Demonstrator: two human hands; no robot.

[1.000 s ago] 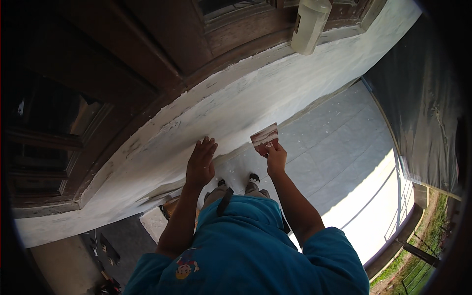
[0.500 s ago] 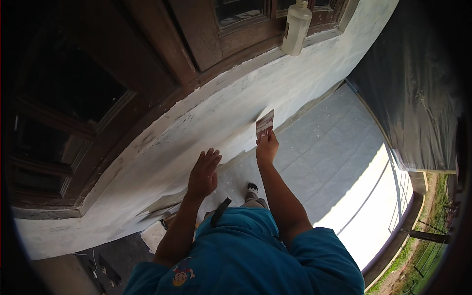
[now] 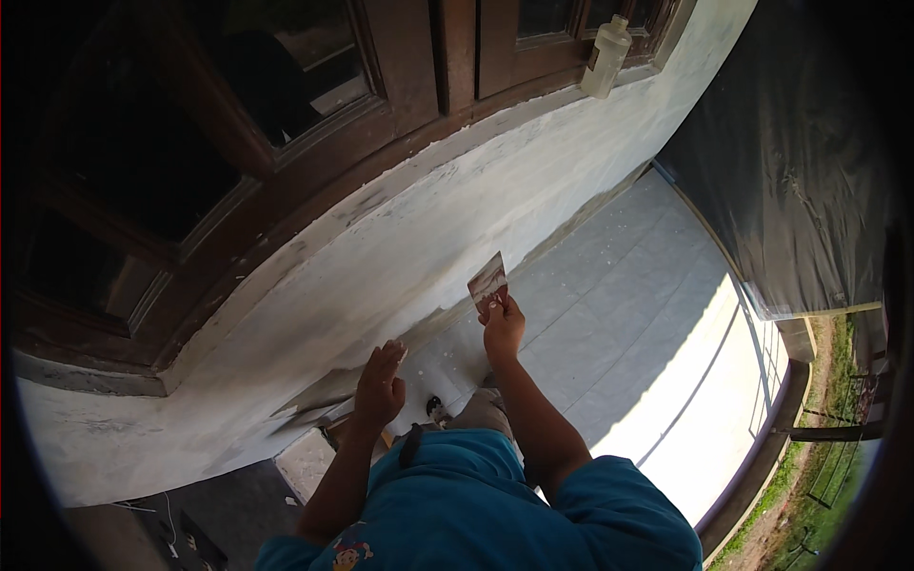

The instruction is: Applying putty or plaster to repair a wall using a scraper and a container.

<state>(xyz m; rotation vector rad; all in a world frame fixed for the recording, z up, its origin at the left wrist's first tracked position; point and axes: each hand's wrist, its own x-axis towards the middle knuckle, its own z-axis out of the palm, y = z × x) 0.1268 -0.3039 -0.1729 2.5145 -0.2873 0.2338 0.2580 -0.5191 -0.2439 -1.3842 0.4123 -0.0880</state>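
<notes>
A flat putty scraper (image 3: 488,283) with whitish smears across its blade is gripped in my right hand (image 3: 504,328). Its blade points up and away from me, over the border of the wall and the floor; whether it touches the wall I cannot tell. My left hand (image 3: 381,385) is beside the lower part of the patchy white wall (image 3: 400,238), fingers stretched out, with pale residue at the fingertips. Nothing shows in that hand.
A translucent bottle (image 3: 606,62) stands on the ledge of the brown wooden window frame (image 3: 414,71). Dark plastic sheeting (image 3: 781,190) hangs at the right beyond the grey tiled floor (image 3: 609,276). A pale block (image 3: 307,462) is by my left forearm.
Both hands have come lower, toward my body, and the scraper has moved down and slightly left. The view has shifted, so the window and bottle appear farther right.
</notes>
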